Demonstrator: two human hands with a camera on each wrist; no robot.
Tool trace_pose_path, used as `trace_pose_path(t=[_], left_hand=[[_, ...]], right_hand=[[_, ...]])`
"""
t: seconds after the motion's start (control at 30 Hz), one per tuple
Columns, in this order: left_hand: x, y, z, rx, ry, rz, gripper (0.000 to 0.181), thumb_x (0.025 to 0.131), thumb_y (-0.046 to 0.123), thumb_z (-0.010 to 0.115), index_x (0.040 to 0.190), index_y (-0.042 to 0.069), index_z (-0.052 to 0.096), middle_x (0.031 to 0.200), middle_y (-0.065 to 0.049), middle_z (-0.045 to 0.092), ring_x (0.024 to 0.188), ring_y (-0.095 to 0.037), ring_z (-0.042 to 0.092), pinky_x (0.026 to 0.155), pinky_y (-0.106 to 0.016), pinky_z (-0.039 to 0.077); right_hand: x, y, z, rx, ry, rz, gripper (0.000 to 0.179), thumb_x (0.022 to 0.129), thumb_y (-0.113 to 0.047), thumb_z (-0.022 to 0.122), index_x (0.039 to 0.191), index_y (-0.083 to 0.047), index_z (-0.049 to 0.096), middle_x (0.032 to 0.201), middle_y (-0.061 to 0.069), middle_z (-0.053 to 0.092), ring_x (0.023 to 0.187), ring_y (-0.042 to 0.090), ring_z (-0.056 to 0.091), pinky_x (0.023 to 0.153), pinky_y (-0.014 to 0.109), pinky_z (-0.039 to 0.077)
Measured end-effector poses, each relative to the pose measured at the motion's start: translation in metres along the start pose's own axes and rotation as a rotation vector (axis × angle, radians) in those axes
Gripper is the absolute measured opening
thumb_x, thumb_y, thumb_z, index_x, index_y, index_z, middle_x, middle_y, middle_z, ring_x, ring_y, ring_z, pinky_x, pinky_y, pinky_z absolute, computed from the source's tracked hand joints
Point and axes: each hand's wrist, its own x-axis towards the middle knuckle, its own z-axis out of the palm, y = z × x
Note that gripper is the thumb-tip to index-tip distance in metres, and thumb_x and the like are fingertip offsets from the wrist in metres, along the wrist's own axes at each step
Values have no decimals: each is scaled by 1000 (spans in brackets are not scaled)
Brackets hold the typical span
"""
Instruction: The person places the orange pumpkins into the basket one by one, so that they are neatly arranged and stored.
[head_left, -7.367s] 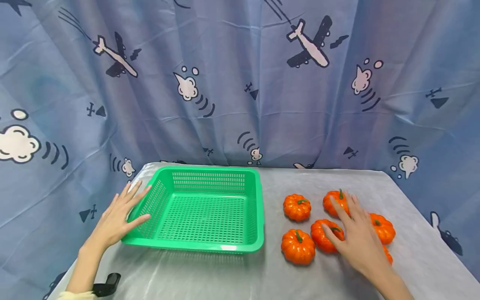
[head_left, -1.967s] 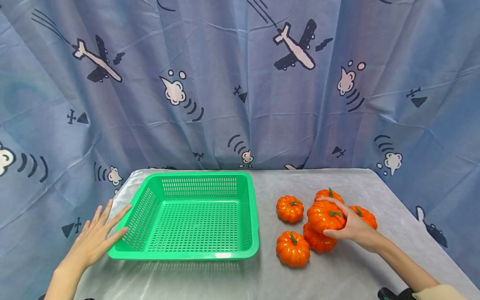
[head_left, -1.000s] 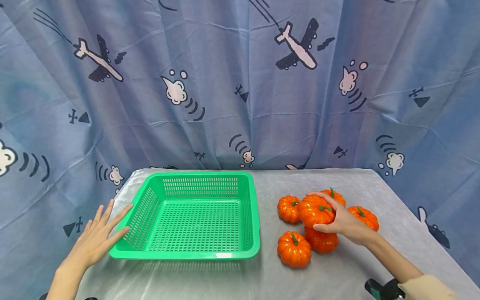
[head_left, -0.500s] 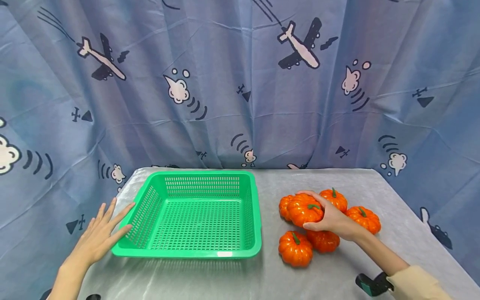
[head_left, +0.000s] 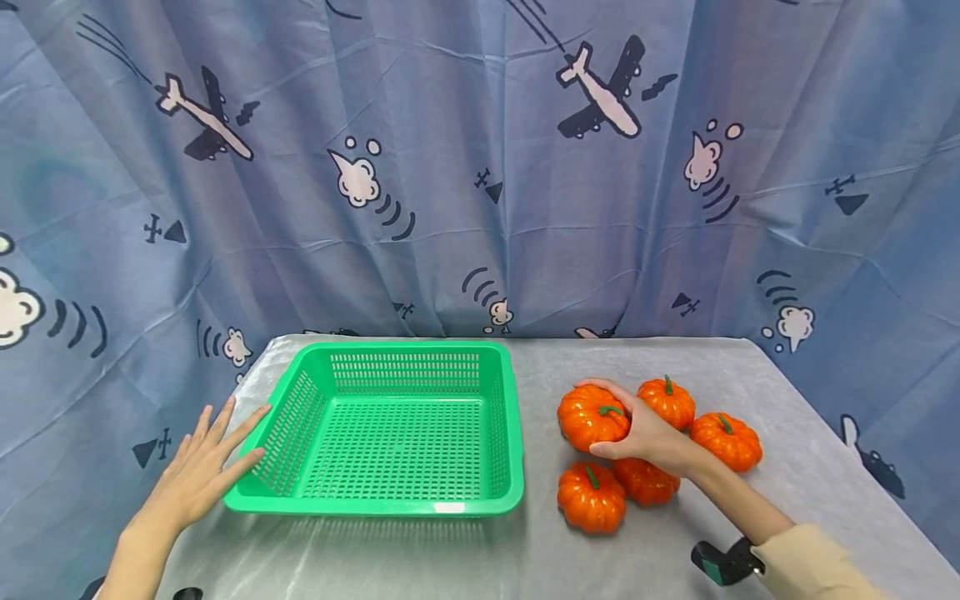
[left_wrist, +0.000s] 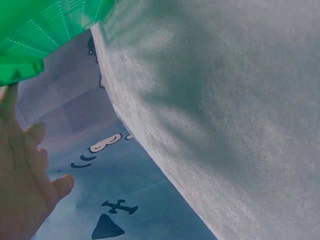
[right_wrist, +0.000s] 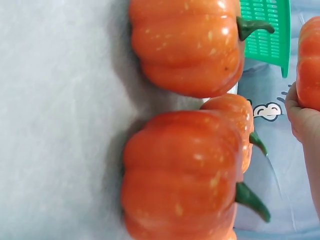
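A: Since you've got the wrist views up, what's the right hand (head_left: 651,433) got?
B: Gripping a held pumpkin (head_left: 587,421), thumb on near side, fingers round far side. Stem's left free, prob bc the fat ribbed body gives more purchase than a thin stalk
A: On the table or up?
B: Up, afaict. R wrist view has it higher than its neighbours, prob so it doesn't bump them
A: Which neighbours?
B: Front pumpkin (head_left: 591,500) is nearer the person, middle pumpkin (head_left: 647,483) right beside it, partly hidden by the hand. Back pumpkin (head_left: 666,406) and right pumpkin (head_left: 726,443) sit beyond the wrist, stems up, I'd guess bc they're flattish underneath
A: And the left hand (head_left: 197,473)?
B: Not holding anything, fingers straight n spread. L wrist view: a fingertip looks to touch the green basket (head_left: 375,506) at the rim. Reads as light steadying at most
A: Basket loc?
B: On the table (head_left: 420,562), left of the pumpkins w/ a gap. Long side faces the person, prob for easy reach
A: Behind that?
B: Plane-print curtain (head_left: 442,100), prob there to hide bg clutter
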Motion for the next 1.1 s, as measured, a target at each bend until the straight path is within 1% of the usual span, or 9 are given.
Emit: trace_pose_path(t=[0.2, 0.33, 0.43, 0.67, 0.8, 0.93, 1.1], left_hand=[[-1, 1, 0, 0, -1, -2, 62, 100, 45, 44, 154, 32, 18, 158, -22, -2, 140, -48, -13, 95, -80, 9], [-1, 1, 0, -4, 7, 5, 61, 100, 43, 44, 154, 31, 18, 158, -21, -2, 140, -46, -14, 96, -80, 8], [-1, 1, 0, -7, 11, 10, 61, 100, 43, 44, 155, 31, 18, 158, -21, -2, 141, -46, -15, 96, -79, 7], [-1, 1, 0, -16, 11, 11, 61, 101, 43, 44, 155, 32, 17, 158, -21, -2, 140, -46, -15, 96, -80, 7], [-1, 1, 1, -18, 3, 4, 61, 101, 43, 43, 155, 32, 17, 158, -22, -2, 140, -47, -14, 96, -80, 8], [0, 1, 1, -19, -1, 0, 61, 100, 43, 43, 155, 32, 17, 158, -23, -2, 140, -48, -13, 95, -80, 8], [0, 1, 0, -18, 1, -2, 62, 100, 43, 43, 155, 31, 17, 158, -22, -2, 140, -47, -14, 95, -80, 9]], right_hand=[[7, -4, 6, 48, -31, 10, 74, 82, -9, 73, 144, -18, 34, 129, 13, 49, 108, 27, 54, 89, 37, 50], [12, -6, 10, 79, -55, -15, 74, 82, -7, 73, 144, -15, 33, 128, 14, 49, 108, 27, 54, 89, 37, 51], [16, -7, 14, 107, -74, -29, 75, 82, -6, 73, 144, -14, 33, 128, 16, 49, 109, 30, 53, 90, 38, 51], [24, -11, 21, 108, -71, -13, 74, 81, -10, 74, 144, -19, 35, 129, 14, 48, 111, 34, 49, 87, 41, 51], [29, -12, 24, 114, -73, -29, 76, 80, -8, 75, 144, -18, 36, 128, 14, 49, 110, 34, 50, 87, 41, 51], [33, -13, 28, 108, -68, -24, 77, 79, -8, 76, 143, -17, 36, 124, 15, 50, 106, 33, 52, 85, 41, 52], [38, -17, 32, 97, -53, -32, 76, 78, -8, 76, 142, -16, 37, 125, 15, 49, 105, 33, 51, 84, 40, 52]])
